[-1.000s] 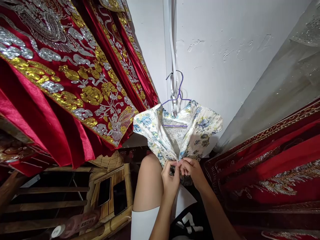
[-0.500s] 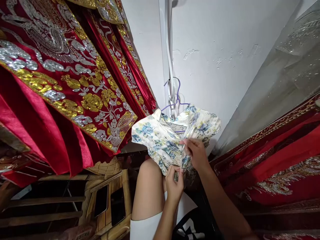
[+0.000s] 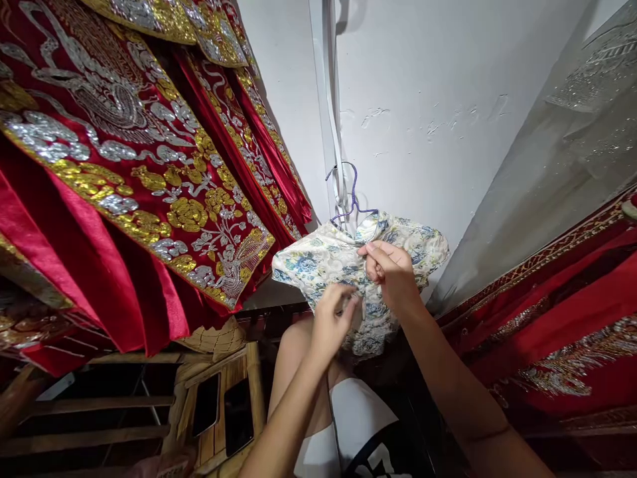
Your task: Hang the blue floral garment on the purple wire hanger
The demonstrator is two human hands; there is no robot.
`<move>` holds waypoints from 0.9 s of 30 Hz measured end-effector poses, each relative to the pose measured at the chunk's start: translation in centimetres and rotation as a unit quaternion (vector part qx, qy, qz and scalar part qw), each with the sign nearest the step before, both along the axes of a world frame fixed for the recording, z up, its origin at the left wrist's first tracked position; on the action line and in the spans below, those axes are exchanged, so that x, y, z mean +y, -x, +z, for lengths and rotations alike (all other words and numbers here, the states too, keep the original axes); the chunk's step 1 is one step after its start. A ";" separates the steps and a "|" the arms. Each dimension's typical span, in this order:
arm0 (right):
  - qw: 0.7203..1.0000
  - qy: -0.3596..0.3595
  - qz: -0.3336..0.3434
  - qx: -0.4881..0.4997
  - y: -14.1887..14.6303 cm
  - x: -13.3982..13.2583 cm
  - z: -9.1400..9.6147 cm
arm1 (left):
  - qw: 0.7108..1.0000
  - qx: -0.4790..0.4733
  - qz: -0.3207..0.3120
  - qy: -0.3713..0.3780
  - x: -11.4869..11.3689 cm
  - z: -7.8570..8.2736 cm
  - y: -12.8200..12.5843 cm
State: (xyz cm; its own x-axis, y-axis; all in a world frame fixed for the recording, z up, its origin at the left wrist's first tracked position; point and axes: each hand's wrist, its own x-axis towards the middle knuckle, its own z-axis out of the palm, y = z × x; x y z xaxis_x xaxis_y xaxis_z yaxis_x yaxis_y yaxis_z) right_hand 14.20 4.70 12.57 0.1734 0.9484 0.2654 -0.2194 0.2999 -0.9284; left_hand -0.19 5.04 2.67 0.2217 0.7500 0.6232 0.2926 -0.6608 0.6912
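Observation:
A short-sleeved floral blouse, cream with blue and yellow flowers, hangs in front of me on a purple wire hanger. My right hand is closed in a pinch on the blouse's front edge, just below the neckline. Lower and to the left, my left hand is over the front of the blouse. Its fingers are bent, with a small gap between thumb and fingertips and no cloth visibly held. The lower part of the blouse hangs above my knees, partly behind my hands.
A white strap on the wall bears the hanger. Red garments with gold and silver sequins hang at left; more red cloth is at right beside a sheer cover. Two phones lie on a bamboo seat.
My left hand has come off the lower front edge and moved up. My right hand has shifted up toward the neckline, and the blouse front is drawn closer together.

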 end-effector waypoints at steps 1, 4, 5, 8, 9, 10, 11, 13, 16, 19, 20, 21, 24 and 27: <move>1.000 -0.002 -0.001 -0.011 0.0 -0.1 0.0 | 0.999 -0.021 0.015 -0.034 0.7 2.2 0.1; 0.999 -0.018 -0.003 -0.047 0.0 -0.3 0.1 | 0.994 -0.019 0.028 -0.104 2.5 7.5 -0.4; 0.998 -0.025 -0.011 -0.055 -0.1 -0.3 0.1 | 0.992 -0.007 0.027 -0.120 2.9 8.6 -0.8; 0.996 -0.042 -0.049 -0.065 -0.3 0.5 -0.4 | 0.987 0.036 0.036 -0.152 3.3 10.3 -1.7; 0.995 -0.041 -0.060 -0.071 -0.3 0.9 -0.8 | 0.985 0.043 0.044 -0.158 3.3 10.5 -1.8; 0.994 -0.033 -0.067 -0.083 -0.3 1.4 -1.4 | 0.984 0.041 0.054 -0.162 3.2 10.7 -1.8; 0.992 -0.019 -0.068 -0.102 -0.4 1.8 -2.2 | 0.984 0.027 0.068 -0.164 3.1 10.8 -1.5; 0.986 0.011 -0.067 -0.155 -0.6 2.4 -4.1 | 0.980 -0.038 0.114 -0.158 3.3 10.9 -0.2; 0.974 0.039 -0.076 -0.209 -1.1 2.0 -7.4 | 0.952 -0.215 0.181 -0.124 4.7 10.5 3.6; 0.984 0.069 -0.058 -0.152 -1.3 0.3 -10.4 | 0.876 -0.449 0.179 -0.003 6.5 8.5 8.1; 0.988 0.078 -0.046 -0.123 -1.2 -0.3 -11.1 | 0.841 -0.513 0.160 0.069 6.9 7.5 9.1; 0.991 0.084 -0.033 -0.097 -1.0 -1.0 -11.7 | 0.803 -0.561 0.139 0.144 7.1 6.4 9.8; 0.994 0.105 -0.019 -0.028 0.0 -2.6 -12.8 | 0.704 -0.634 0.097 0.304 6.4 2.4 9.5; 0.991 0.117 -0.034 0.054 0.1 -3.6 -13.3 | 0.676 -0.633 0.106 0.361 4.9 -2.0 6.6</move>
State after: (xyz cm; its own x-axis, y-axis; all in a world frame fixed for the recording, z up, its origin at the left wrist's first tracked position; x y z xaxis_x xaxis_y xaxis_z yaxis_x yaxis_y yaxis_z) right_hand 14.08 1.10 -0.77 0.2553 0.9667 0.0152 -0.3083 0.0963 -0.9464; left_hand -6.80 9.96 0.70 -0.3071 0.8912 -0.3338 -0.8010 -0.0527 0.5963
